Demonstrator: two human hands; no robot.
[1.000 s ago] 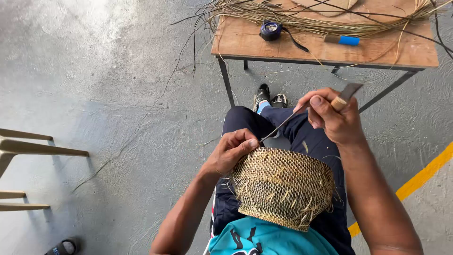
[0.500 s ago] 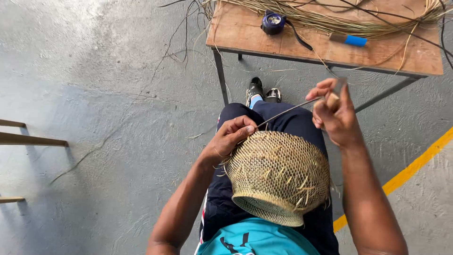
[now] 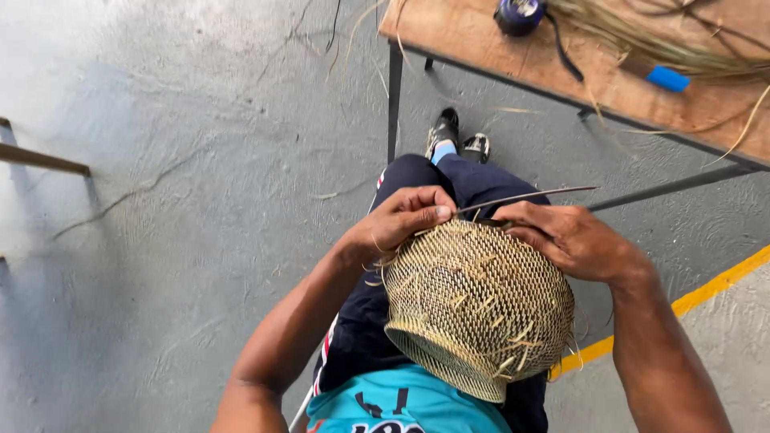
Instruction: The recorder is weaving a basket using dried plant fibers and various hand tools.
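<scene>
A woven straw basket [image 3: 477, 305] lies upside down on my lap, with short loose strand ends sticking out of its weave. My left hand [image 3: 405, 218] pinches the basket's top edge and the near end of a thin dark strip [image 3: 529, 196] that runs out to the right. My right hand [image 3: 569, 239] rests on the basket's upper right side, fingers curled over the weave where the strip passes. My dark trousers and shoes [image 3: 457, 144] show beyond the basket.
A wooden table [image 3: 513, 60] on metal legs stands ahead, carrying loose dry straw [image 3: 666, 48], a dark round tape roll [image 3: 520, 14] and a small blue object [image 3: 667, 78]. A yellow floor line [image 3: 706, 290] runs at right. A wooden frame [image 3: 40, 159] sits at left.
My right hand came down from a raised position, where it held a wooden-handled tool, onto the basket. The view shifted closer and to the left.
</scene>
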